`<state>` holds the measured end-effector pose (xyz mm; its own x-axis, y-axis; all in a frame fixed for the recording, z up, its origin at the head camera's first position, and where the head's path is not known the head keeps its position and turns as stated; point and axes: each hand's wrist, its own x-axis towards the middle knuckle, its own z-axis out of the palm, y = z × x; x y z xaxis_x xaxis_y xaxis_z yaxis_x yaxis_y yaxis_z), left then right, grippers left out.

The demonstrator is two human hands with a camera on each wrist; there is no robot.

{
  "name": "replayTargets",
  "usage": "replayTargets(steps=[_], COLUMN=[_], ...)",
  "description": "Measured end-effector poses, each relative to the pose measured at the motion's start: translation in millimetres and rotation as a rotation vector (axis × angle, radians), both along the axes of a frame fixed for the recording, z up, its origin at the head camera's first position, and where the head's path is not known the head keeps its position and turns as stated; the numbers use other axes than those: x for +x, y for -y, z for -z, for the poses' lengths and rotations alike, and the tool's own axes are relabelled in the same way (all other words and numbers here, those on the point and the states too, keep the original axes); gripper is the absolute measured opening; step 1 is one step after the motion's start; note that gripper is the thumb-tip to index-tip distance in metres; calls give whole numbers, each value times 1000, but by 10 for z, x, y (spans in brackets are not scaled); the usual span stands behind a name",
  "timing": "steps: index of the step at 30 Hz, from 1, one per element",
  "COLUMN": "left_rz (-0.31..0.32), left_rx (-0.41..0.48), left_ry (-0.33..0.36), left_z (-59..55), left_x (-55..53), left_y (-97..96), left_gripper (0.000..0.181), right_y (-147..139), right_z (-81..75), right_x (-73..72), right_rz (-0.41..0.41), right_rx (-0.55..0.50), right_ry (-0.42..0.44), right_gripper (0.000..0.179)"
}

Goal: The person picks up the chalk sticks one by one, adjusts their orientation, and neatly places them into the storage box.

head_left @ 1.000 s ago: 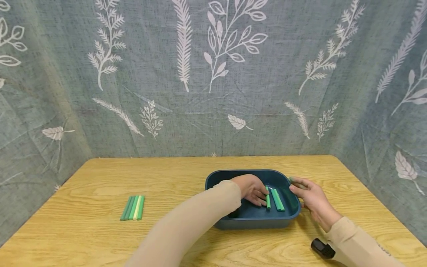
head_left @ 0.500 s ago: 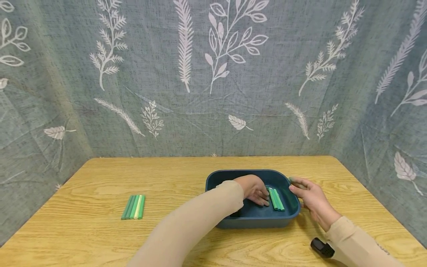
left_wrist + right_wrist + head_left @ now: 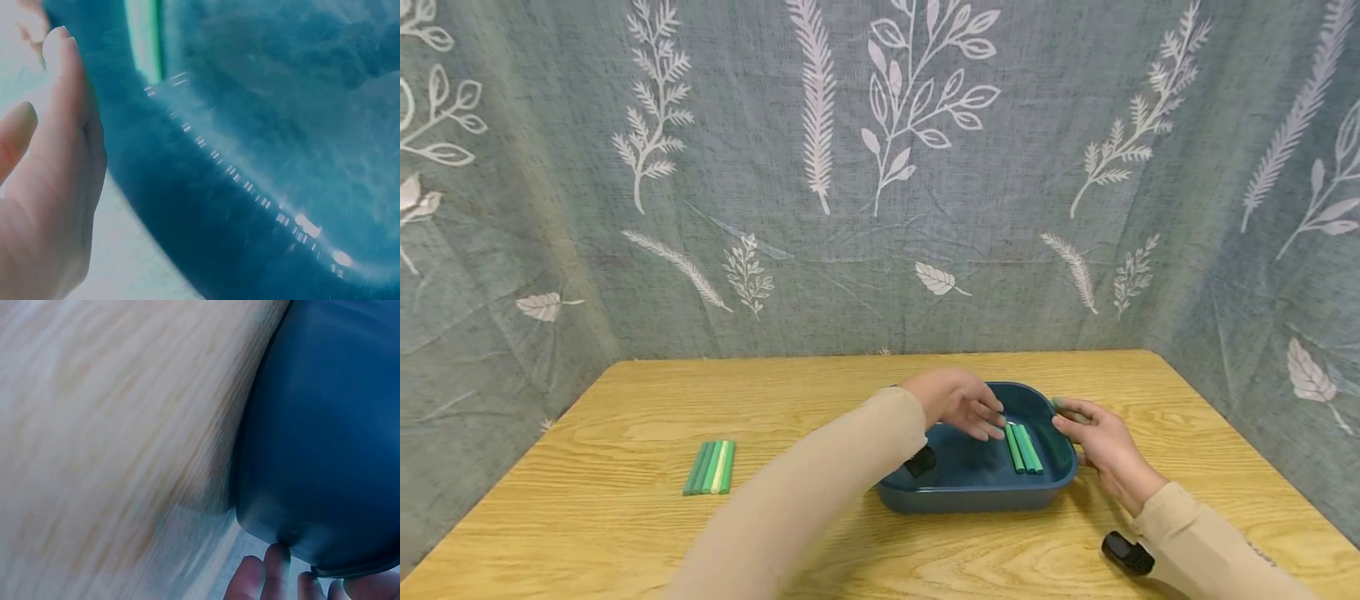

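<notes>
A dark blue plastic tub (image 3: 977, 500) stands on the wooden table, right of centre. Three green sticks (image 3: 1024, 450) lie side by side on its floor, near the right end. My left hand (image 3: 958, 404) hovers over the tub with fingers loosely bent and nothing in them, just left of the sticks. In the left wrist view, one green stick (image 3: 147, 40) shows past the fingertips. My right hand (image 3: 1105, 446) holds the tub's right end. The right wrist view shows fingertips (image 3: 275, 565) against its outer wall and the thumb at the rim.
On the left of the table (image 3: 820, 383) lies a flat row of several green sticks (image 3: 709, 468), one of them pale yellow. A patterned grey-blue curtain (image 3: 850, 275) hangs behind and at both sides. A black device (image 3: 1127, 554) sits at the right wrist.
My left hand has pushed a separate green stick rightward against the other two, let go of it, and risen up and back. The right hand stays at the tub.
</notes>
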<state>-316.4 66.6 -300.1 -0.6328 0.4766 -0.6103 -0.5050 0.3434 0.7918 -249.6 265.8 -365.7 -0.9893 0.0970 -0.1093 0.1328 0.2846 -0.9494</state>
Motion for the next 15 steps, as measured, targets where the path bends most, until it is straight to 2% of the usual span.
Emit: replayTargets(steps=[9,15], left_rz=[-70,-100], left_rx=[126,142], left_ry=[-61,-96], left_z=[-203,-195], left_x=[129,188], left_y=[389,630], left_gripper=[44,45], right_y=[0,-15], right_z=[-12,-17], right_x=[-3,24], right_rz=[-12,-23], right_rx=[7,12], right_ry=[-10,-1], right_gripper=[51,53])
